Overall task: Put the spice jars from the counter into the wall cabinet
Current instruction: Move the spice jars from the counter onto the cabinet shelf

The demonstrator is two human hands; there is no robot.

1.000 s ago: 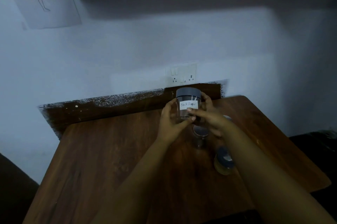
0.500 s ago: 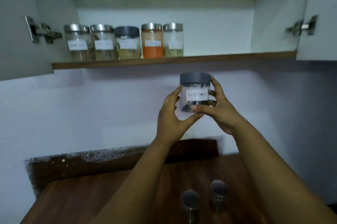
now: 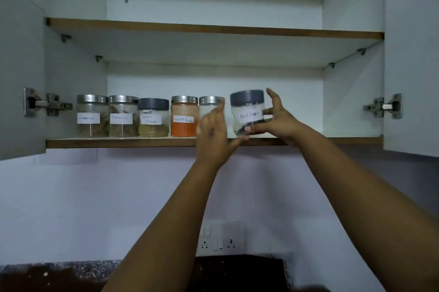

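Note:
A clear black pepper jar [image 3: 249, 114] with a grey lid and white label hangs slightly tilted just over the front edge of the wall cabinet's lower shelf [image 3: 118, 143]. My right hand [image 3: 282, 123] grips it, thumb across the lower front and fingers behind. To its left, my left hand [image 3: 212, 135] has its fingers raised and apart from the glass, with the thumb tip reaching under the jar's base. Several labelled spice jars stand in a row on that shelf, among them garam masala [image 3: 153, 118] and red chilli powder [image 3: 183, 117]. The left hand partly hides a steel-lidded jar [image 3: 210, 101].
Both cabinet doors stand open, left door [image 3: 21, 54] and right door [image 3: 411, 54]. The upper shelf [image 3: 213, 29] shows only its underside. The lower shelf is bare to the right of the held jar. A wall socket [image 3: 221, 237] and the counter's back edge [image 3: 59, 272] lie below.
The black pepper jar went from the counter up to the lower cabinet shelf. My view tilted upward with it. My left hand's fingers have come off the jar's side.

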